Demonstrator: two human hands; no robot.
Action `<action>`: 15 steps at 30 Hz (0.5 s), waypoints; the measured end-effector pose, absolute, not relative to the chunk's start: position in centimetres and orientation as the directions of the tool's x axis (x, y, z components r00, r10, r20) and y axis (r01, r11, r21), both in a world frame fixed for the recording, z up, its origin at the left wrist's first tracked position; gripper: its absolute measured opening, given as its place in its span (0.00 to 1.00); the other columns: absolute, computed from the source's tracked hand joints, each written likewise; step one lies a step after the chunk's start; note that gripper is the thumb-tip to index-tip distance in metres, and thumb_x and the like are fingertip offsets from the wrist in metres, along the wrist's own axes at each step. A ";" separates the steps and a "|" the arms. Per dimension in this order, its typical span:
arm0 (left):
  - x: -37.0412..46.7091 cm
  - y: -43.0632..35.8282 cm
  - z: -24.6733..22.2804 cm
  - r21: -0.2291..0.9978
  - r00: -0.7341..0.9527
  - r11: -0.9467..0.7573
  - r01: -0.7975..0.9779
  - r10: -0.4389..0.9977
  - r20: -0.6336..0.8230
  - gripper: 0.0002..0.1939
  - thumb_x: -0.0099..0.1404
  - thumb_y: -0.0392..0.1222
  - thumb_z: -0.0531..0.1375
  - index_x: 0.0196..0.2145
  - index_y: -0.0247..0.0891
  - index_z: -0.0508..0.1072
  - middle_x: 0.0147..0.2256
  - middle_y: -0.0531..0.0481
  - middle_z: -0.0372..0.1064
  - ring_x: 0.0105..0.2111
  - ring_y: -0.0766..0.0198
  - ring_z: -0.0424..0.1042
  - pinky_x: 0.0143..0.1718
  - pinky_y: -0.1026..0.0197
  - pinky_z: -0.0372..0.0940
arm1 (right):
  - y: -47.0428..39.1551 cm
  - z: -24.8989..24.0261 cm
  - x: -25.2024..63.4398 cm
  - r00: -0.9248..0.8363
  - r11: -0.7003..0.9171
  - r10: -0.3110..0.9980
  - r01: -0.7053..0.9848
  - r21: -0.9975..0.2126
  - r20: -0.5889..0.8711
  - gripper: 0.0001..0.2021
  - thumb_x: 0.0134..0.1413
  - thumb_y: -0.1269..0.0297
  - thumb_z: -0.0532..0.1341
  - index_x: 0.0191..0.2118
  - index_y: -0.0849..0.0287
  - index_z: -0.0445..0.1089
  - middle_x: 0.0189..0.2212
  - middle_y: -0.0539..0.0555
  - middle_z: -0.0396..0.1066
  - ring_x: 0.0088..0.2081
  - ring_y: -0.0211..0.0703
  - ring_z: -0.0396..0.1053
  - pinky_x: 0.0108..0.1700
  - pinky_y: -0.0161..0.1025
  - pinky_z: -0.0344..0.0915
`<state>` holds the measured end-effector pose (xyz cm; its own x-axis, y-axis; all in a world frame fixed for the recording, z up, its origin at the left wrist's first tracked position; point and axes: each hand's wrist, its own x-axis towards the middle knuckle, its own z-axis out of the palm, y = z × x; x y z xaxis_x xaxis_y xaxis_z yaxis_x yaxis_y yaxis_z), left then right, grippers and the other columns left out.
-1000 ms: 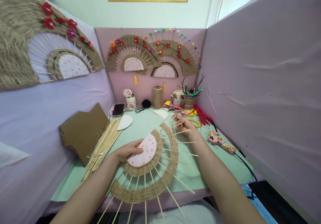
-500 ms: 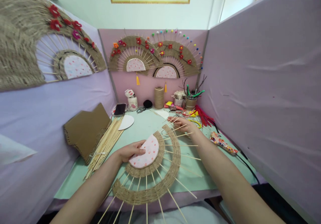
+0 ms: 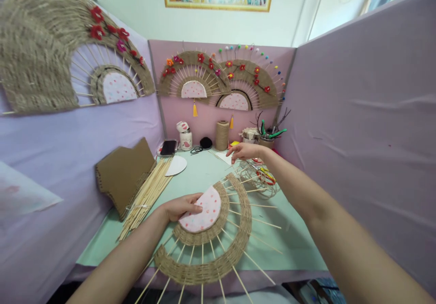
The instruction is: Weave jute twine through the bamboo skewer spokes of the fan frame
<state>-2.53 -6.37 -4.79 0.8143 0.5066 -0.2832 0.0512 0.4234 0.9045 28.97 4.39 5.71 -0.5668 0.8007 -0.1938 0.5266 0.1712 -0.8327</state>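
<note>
My left hand (image 3: 185,206) grips a half-round woven fan frame by its pink dotted centre panel (image 3: 206,211), thumb on top and the other fingers underneath. Around this panel runs an inner band of twine, and a wider woven twine band (image 3: 245,213) curves farther out. Thin bamboo sticks (image 3: 264,222) radiate through both bands. My right hand (image 3: 245,151) is raised beyond the fan's upper end, fingers bent and their tips apart; no strand shows clearly in it. Loose twine (image 3: 260,181) lies tangled below that hand, by the fan's upper sticks.
Bamboo sticks (image 3: 146,199) lie bundled at left beside brown cardboard (image 3: 124,172) and a white half-disc (image 3: 177,165). At the back stand a twine spool (image 3: 222,136), a phone (image 3: 168,147), a jar (image 3: 185,139) and green-handled pliers (image 3: 272,133). Finished fans (image 3: 190,63) hang on the partitions.
My right hand has lifted away from the fan's upper sticks, uncovering the tangled twine. My left hand keeps its hold on the fan. The whole view has shifted slightly.
</note>
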 end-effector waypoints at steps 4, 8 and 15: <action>-2.4 -6.4 -4.7 0.905 0.802 0.423 0.044 0.525 -0.284 0.32 0.50 0.36 0.67 0.53 0.35 0.64 0.42 0.41 0.71 0.34 0.61 0.73 0.32 0.64 0.66 | 3.5 6.0 29.8 -0.559 0.359 0.829 0.534 -0.766 -0.001 0.15 0.41 0.62 0.64 0.38 0.61 0.73 0.26 0.51 0.74 0.25 0.34 0.65 0.28 0.31 0.57; -2.3 -6.4 -4.7 0.908 0.784 0.418 0.038 0.551 -0.287 0.31 0.49 0.36 0.67 0.52 0.35 0.65 0.40 0.42 0.72 0.32 0.62 0.73 0.31 0.65 0.66 | 2.1 4.9 31.7 -0.485 0.371 0.868 0.487 -0.791 0.108 0.13 0.40 0.60 0.64 0.34 0.61 0.74 0.26 0.52 0.74 0.29 0.38 0.68 0.32 0.34 0.60; -2.5 -6.4 -4.7 0.918 0.783 0.397 0.001 0.570 -0.248 0.32 0.51 0.37 0.66 0.54 0.36 0.62 0.46 0.40 0.69 0.34 0.62 0.72 0.31 0.64 0.66 | 0.4 1.3 33.5 -0.258 0.263 0.948 0.314 -0.912 0.185 0.16 0.42 0.54 0.64 0.33 0.63 0.72 0.23 0.51 0.71 0.22 0.32 0.60 0.24 0.31 0.53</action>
